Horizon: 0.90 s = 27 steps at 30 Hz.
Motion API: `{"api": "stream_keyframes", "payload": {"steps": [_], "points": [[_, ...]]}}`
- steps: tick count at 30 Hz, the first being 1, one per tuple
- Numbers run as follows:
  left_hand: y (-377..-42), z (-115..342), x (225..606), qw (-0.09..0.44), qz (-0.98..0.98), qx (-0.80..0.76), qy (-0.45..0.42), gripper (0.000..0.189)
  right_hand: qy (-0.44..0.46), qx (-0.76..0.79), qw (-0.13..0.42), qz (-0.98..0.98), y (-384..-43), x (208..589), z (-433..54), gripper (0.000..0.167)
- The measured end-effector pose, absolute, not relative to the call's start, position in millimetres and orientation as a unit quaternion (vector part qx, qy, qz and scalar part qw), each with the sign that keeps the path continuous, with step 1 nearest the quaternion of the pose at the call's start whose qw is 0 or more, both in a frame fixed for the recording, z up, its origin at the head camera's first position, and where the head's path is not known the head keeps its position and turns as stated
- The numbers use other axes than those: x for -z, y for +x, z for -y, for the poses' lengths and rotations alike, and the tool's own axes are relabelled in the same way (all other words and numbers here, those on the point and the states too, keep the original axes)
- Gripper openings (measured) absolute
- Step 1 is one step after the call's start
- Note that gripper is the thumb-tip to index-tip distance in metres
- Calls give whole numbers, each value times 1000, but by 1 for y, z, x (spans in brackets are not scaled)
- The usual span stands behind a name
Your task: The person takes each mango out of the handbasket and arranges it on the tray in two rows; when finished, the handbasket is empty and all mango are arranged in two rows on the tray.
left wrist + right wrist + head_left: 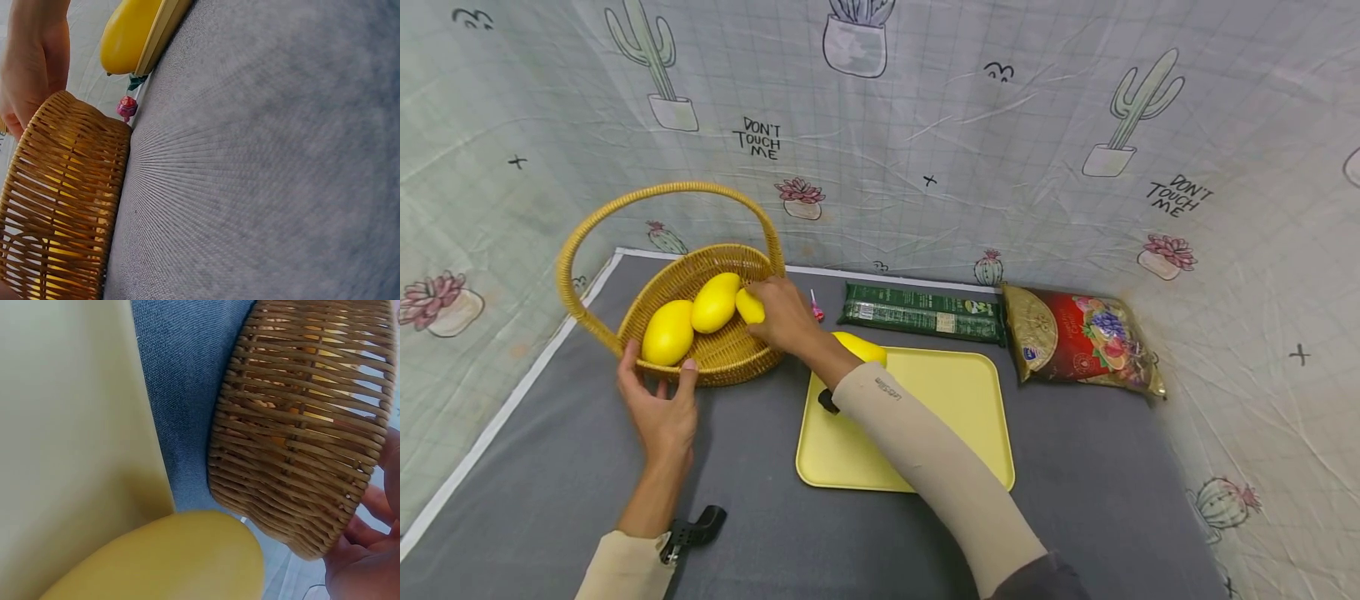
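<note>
A wicker basket (730, 371) with a tall hoop handle stands at the left of the table. Inside it lie two yellow mangoes, one mango (667, 333) near the front left rim and another mango (716, 302) beside it. My left hand (661, 412) holds the front left rim, thumb and fingers spread along it. Over the right rim reaches my right hand (784, 315), gripping a third mango (750, 307) just inside the basket; the wicker side hides the fruit in the right wrist view. One more mango (861, 347) rests on the yellow tray (955, 417), partly behind my right forearm.
Behind the tray lies a long dark green packet (921, 312). A red and gold bag (1082, 337) sits at the back right. Between basket and packet is a small pink-wrapped lollipop (817, 312). A printed cloth (925, 125) hangs along the table's back edge.
</note>
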<state>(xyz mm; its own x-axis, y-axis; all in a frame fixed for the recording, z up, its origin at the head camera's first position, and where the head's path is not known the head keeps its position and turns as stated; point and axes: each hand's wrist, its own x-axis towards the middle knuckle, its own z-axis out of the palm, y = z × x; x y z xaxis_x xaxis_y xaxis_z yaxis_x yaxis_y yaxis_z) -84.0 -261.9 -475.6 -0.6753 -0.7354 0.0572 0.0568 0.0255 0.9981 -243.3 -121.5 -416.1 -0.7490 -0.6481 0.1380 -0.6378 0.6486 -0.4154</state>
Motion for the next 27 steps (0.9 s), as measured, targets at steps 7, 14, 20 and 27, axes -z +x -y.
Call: {"api": "stream_keyframes", "payload": {"steps": [7, 14, 20, 27], "points": [[-83, 260, 473, 308, 650, 643, 263, 78, -353, 277, 11, -894, -239, 410, 111, 62], [-85, 262, 476, 313, 644, 646, 262, 78, -340, 306, 11, -889, -232, 404, 103, 63], [-85, 262, 477, 316, 644, 646, 260, 79, -331, 347, 15, -877, -226, 396, 94, 63], [-85, 261, 477, 312, 644, 648, 260, 80, -317, 416, 38, -851, -218, 386, 75, 61]]}}
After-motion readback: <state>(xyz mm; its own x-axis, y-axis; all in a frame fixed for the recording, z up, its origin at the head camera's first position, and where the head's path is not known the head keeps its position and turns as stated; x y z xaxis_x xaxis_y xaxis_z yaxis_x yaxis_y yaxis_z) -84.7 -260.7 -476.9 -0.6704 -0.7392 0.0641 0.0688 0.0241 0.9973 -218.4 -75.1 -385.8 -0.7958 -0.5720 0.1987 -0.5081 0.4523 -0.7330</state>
